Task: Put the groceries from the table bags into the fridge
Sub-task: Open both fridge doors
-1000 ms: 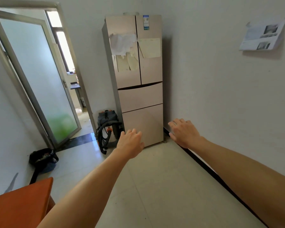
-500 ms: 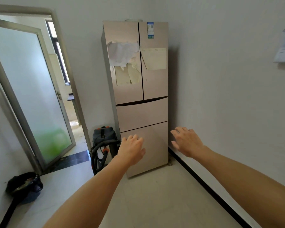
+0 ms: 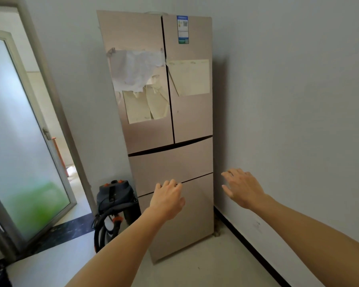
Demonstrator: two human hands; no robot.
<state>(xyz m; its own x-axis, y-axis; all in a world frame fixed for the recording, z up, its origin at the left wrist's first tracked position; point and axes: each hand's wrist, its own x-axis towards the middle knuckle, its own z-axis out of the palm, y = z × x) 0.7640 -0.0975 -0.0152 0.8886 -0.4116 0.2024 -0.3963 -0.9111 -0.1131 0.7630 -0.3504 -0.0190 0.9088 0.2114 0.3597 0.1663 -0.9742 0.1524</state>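
Facing the tall, pinkish-beige metal fridge point(image 3: 192, 121), I hold both bare arms out in front of me. It stands in the corner, its right side near the pale grey wall point(image 3: 288, 100), with both upper doors and both lower drawers closed.

My left hand point(image 3: 168, 198) hangs palm down over the seam between the two drawers, its fingers point(image 3: 170, 184) loosely bent and holding nothing; whether they touch the drawer front I cannot tell. My right hand point(image 3: 244, 188) is seen against the wall just right of the fridge, its fingers point(image 3: 234, 172) spread, relaxed and holding nothing.

A crumpled white paper sheet point(image 3: 135, 69) is taped over yellowed notes point(image 3: 145, 108) on the left door, a larger yellowed sheet point(image 3: 188, 77) sits on the right door, and a blue-and-white label point(image 3: 182, 29) is stuck near its top.

A grey canister vacuum cleaner with orange fittings point(image 3: 114, 195) stands just beside the fridge's left side, its black hose point(image 3: 101, 230) looped on the pale tiled floor point(image 3: 195, 270) below it. Further left, a frosted glass door in a grey frame point(image 3: 19, 141) stands open. A black skirting strip point(image 3: 247, 241) runs along the foot of the right wall.
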